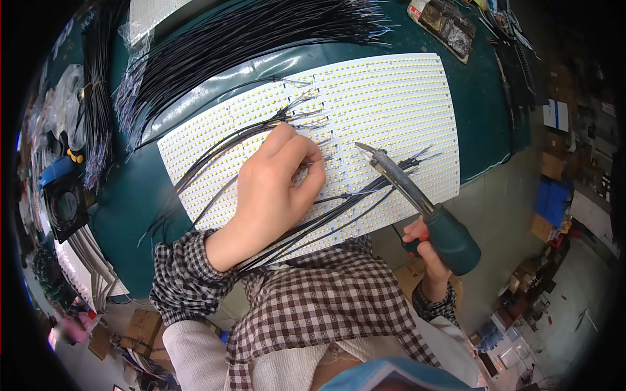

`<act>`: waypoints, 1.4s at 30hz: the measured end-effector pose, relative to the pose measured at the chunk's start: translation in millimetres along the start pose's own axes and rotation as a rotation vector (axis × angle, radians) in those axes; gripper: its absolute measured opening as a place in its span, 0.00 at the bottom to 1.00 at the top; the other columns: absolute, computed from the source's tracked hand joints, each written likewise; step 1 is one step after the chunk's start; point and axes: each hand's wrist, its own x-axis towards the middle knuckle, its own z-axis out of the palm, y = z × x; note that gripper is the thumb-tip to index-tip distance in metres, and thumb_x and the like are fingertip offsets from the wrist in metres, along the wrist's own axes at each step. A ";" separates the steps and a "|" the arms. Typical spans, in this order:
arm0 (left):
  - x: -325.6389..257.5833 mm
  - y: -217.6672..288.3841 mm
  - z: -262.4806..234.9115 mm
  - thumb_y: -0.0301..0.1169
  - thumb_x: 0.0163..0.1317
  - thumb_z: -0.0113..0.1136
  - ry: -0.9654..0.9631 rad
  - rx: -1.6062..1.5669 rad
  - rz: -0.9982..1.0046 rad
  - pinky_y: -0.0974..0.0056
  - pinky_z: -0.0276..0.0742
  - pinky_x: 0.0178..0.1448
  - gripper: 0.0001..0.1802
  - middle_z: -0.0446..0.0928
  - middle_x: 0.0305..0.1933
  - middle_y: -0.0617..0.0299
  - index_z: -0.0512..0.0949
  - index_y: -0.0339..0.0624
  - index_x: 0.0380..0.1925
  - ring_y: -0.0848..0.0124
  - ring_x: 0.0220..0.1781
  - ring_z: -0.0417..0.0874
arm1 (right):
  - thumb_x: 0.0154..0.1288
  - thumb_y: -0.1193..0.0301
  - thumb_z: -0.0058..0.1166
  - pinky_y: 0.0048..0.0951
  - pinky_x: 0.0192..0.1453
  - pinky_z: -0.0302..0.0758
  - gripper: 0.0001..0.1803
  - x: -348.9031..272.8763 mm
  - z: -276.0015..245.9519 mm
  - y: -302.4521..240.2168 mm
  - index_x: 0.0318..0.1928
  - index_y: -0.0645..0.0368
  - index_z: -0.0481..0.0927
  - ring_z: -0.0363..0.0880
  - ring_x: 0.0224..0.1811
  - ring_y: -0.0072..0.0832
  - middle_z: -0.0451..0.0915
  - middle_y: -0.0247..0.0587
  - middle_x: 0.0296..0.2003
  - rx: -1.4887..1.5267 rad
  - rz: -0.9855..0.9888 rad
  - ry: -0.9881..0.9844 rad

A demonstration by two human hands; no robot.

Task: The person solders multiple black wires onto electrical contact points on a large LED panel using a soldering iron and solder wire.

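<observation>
- The left hand (pixel 277 186) rests on a big white board of tiny yellow lights (pixel 385 104) that lies on the green tabletop (pixel 130 208).
- Its grip is closed: fingers and thumb are pinched together on the end of a thin black wire (pixel 312 164), pressing it onto the board near the board's middle.
- More thin black wires (pixel 355 195) lie across the near half of the board and run off its near edge toward the person.
- The right hand (pixel 427 251) is past the near right corner of the board, its grip clamped around the green handle of a soldering iron (pixel 417 202).
- The iron's dark metal tip points at the board just beside the left hand's fingertips; I cannot tell if it touches the board.
- A big bundle of black wires (pixel 248 39) lies along the far edge of the tabletop.
- A small black fan (pixel 65 205) sits at the left edge.
- A dark tray (pixel 450 23) at the far right corner seems to hold burnt bits; it is too blurry to be sure.
</observation>
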 end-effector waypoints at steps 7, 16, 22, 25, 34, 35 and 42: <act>3.0 -0.2 -1.3 0.21 0.56 0.67 -0.017 -0.039 -0.020 0.58 0.75 0.31 0.06 0.74 0.32 0.58 0.79 0.41 0.31 0.60 0.27 0.79 | 0.54 0.75 0.72 0.31 0.41 0.83 0.13 0.6 7.0 -5.7 0.41 0.65 0.86 0.87 0.35 0.30 0.87 0.43 0.34 -0.128 0.008 0.005; 2.6 -0.1 -2.7 0.19 0.57 0.66 -0.031 0.017 0.033 0.60 0.75 0.32 0.06 0.73 0.33 0.57 0.78 0.38 0.33 0.61 0.29 0.79 | 0.57 0.63 0.77 0.33 0.39 0.83 0.23 2.6 9.2 -9.0 0.45 0.68 0.85 0.86 0.33 0.39 0.86 0.46 0.35 -0.423 -0.134 -0.056; 2.9 1.3 -3.9 0.19 0.59 0.66 -0.052 0.023 0.026 0.65 0.74 0.33 0.06 0.73 0.34 0.58 0.79 0.38 0.34 0.66 0.29 0.78 | 0.48 0.77 0.67 0.31 0.37 0.80 0.16 11.4 16.5 -16.5 0.41 0.65 0.84 0.83 0.29 0.30 0.85 0.40 0.29 -0.545 -0.207 -0.069; 3.1 0.7 -3.8 0.19 0.59 0.66 -0.047 0.027 0.041 0.64 0.74 0.33 0.06 0.73 0.34 0.58 0.79 0.38 0.34 0.66 0.29 0.78 | 0.50 0.76 0.68 0.31 0.36 0.79 0.16 12.3 17.1 -15.9 0.41 0.66 0.84 0.83 0.28 0.31 0.85 0.39 0.28 -0.574 -0.232 -0.088; 3.1 1.9 -4.7 0.19 0.59 0.65 -0.046 0.029 0.042 0.64 0.73 0.31 0.06 0.73 0.33 0.59 0.79 0.38 0.33 0.66 0.29 0.77 | 0.52 0.73 0.70 0.31 0.36 0.79 0.17 11.3 18.0 -15.2 0.42 0.67 0.84 0.83 0.29 0.32 0.85 0.41 0.28 -0.541 -0.210 -0.068; 3.3 1.9 -4.9 0.19 0.59 0.65 -0.048 0.032 0.044 0.64 0.73 0.31 0.06 0.73 0.33 0.59 0.79 0.38 0.33 0.66 0.28 0.77 | 0.53 0.72 0.70 0.31 0.36 0.79 0.17 11.8 18.5 -15.8 0.42 0.67 0.84 0.83 0.29 0.32 0.85 0.41 0.28 -0.542 -0.214 -0.067; 3.5 2.4 -3.2 0.20 0.55 0.66 -0.031 0.021 0.046 0.54 0.75 0.31 0.07 0.72 0.33 0.55 0.77 0.39 0.32 0.55 0.29 0.79 | 0.55 0.62 0.78 0.34 0.39 0.84 0.25 8.1 12.7 -9.4 0.44 0.70 0.84 0.87 0.34 0.41 0.86 0.49 0.36 -0.515 -0.246 -0.102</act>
